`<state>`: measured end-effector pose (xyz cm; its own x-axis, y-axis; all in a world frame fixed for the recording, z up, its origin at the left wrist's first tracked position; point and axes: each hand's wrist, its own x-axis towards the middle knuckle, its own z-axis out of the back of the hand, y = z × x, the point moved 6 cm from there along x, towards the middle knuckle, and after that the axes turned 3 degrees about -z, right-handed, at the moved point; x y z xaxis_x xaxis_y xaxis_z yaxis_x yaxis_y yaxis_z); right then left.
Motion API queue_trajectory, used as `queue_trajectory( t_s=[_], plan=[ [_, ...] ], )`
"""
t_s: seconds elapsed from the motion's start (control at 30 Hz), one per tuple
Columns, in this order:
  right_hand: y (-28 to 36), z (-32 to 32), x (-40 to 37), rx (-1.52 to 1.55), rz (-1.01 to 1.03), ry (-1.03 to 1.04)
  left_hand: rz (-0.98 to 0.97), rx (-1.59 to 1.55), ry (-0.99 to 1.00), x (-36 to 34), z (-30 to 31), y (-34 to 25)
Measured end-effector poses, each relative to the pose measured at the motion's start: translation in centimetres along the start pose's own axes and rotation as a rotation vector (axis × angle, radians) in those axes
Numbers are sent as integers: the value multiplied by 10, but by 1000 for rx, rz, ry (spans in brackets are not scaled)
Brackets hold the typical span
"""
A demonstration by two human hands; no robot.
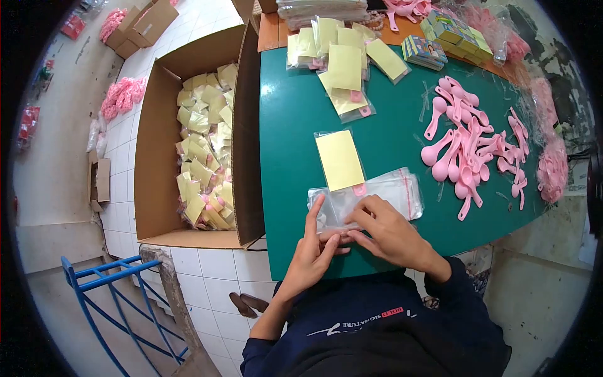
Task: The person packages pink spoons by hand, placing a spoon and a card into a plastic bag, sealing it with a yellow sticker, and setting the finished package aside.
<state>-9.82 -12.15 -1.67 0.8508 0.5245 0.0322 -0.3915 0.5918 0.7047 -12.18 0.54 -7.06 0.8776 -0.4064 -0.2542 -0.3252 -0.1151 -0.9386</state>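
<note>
My left hand (pixel 313 248) is at the near edge of a stack of clear plastic bags (pixel 392 191). Its index finger stretches along the left side, while the thumb and other fingers close around the near edge of a clear plastic bag (pixel 336 210). From the right, my right hand (pixel 386 231) bends over the same bag, thumb and fingers gathered at its near edge. The exact grip is partly hidden. Just beyond my fingers lies a bagged yellow card (pixel 339 160), with a pink handle end (pixel 359 190) showing at its lower corner.
Pink measuring spoons (pixel 461 141) are heaped on the green table (pixel 289 188) at right. Filled packets (pixel 344 69) and stacked small boxes (pixel 424 51) lie at the far side. A cardboard box (pixel 248 157) full of packets stands left, near a blue metal frame (pixel 119 270).
</note>
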Motion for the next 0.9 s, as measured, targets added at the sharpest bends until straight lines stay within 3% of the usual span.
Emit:
queue_trajectory(
  t_s=[0.13,0.23,0.33,0.43,0.53,0.63,0.73,0.77,0.9],
  plan=[
    [-14,-12,7,181,-92,125,-40,122,-28,0,4,1],
    [-4,-8,5,104,21,46,-48,158,-37,-1,6,-3],
    [7,-6,3,-99,108,5,45,-71,-76,0,4,-3],
    [14,-6,-1,-267,143,36,65,-105,-89,0,2,-4],
    [18,-9,-1,-264,222,7,-12,24,-119,9,5,-3],
    [22,-4,-11,135,345,346,14,-38,-336,9,13,-11],
    [-4,36,-10,385,200,402,46,59,-174,8,12,-7],
    [-9,45,-7,292,68,411,52,98,-138,7,10,-3],
    [6,28,3,-18,162,148,112,92,-83,3,5,-4]
  ],
)
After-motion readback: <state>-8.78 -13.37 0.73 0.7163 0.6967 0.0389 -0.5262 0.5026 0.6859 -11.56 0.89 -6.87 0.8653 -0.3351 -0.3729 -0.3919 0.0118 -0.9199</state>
